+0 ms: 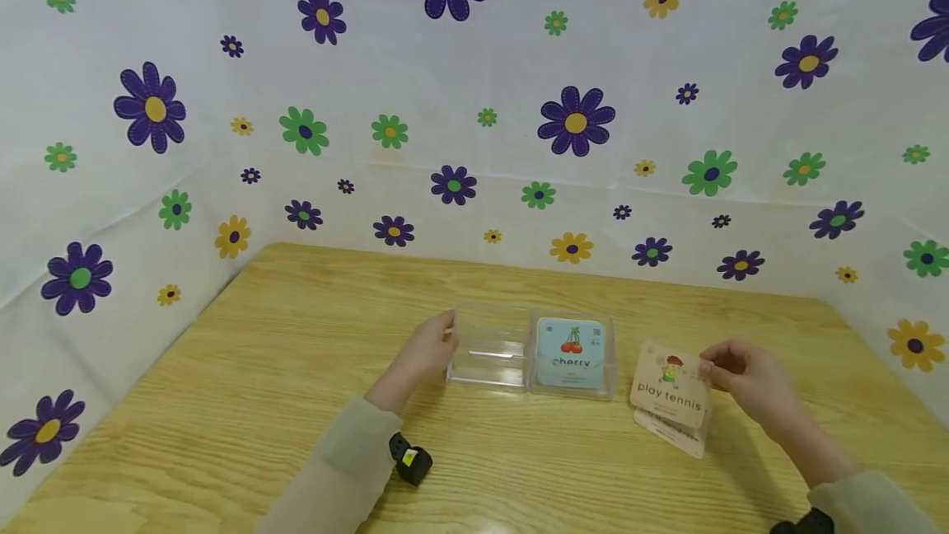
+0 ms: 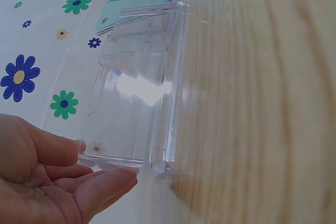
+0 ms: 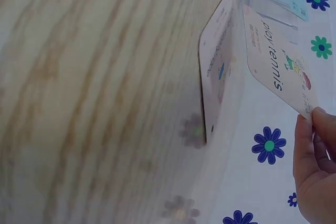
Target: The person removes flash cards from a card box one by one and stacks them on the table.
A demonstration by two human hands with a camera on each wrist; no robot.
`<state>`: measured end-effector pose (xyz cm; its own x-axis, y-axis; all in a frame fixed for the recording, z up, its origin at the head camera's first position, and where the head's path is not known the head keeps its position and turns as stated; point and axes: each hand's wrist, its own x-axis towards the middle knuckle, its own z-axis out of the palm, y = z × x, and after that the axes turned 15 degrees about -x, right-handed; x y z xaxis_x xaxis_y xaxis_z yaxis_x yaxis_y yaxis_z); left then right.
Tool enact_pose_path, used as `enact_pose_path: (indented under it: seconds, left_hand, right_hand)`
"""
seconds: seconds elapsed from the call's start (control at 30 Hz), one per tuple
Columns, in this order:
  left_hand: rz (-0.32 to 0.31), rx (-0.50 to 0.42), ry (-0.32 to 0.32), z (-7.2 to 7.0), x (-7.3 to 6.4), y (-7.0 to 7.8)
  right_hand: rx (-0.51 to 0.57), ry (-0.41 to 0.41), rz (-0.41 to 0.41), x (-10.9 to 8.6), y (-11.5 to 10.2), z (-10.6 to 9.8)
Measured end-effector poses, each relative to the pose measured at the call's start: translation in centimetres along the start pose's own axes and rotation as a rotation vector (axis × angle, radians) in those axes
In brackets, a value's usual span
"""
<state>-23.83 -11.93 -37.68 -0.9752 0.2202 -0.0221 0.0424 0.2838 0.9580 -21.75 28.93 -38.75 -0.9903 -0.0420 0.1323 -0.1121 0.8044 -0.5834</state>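
Note:
A clear plastic box [image 1: 491, 373] with two compartments stands on the table. Blue cards [image 1: 571, 353], the top one reading "cherry", fill its right compartment; the left one holds no cards. My left hand [image 1: 432, 346] grips the box's left end wall, thumb on one side and fingers on the other in the left wrist view. Between thumb and fingers my right hand [image 1: 752, 386] pinches the corner of a "play tennis" card [image 1: 667, 377], lifted and tilted right of the box. Beneath it, another beige card [image 3: 214, 72] lies on the table, partly covered in the head view.
The wooden table [image 1: 296, 328] reaches back to a white cloth [image 1: 504, 64] printed with purple, green and yellow flowers, which also hangs at both sides. A black wrist camera [image 1: 410, 460] sits on the left sleeve.

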Motion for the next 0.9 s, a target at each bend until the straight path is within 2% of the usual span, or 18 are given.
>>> enact_pose_path:
  seconds: [0.13, 0.23, 0.37, 0.6, 0.9]
  left_hand:
    - [-0.003, 0.003, 0.007, 0.0, -0.1, 0.1]
    - [0.000, 0.004, 0.005, 0.1, -0.1, 0.1]
    - [-0.005, 0.009, 0.012, 0.0, -0.1, 0.2]
    - [-0.001, 0.028, 0.029, -0.2, 0.0, 0.1]
    - [0.021, 0.013, 0.004, 0.0, 0.0, 0.2]
  right_hand:
    - [-0.022, -0.024, 0.018, -1.2, -2.5, -0.7]
    - [-0.048, -0.046, 0.028, -1.7, -3.3, -1.0]
    - [-0.052, -0.063, 0.043, -1.9, -3.3, -1.0]
    - [-0.064, -0.069, 0.010, -1.8, -3.0, -0.7]
    - [-0.099, -0.087, 0.033, -2.1, -2.7, -0.6]
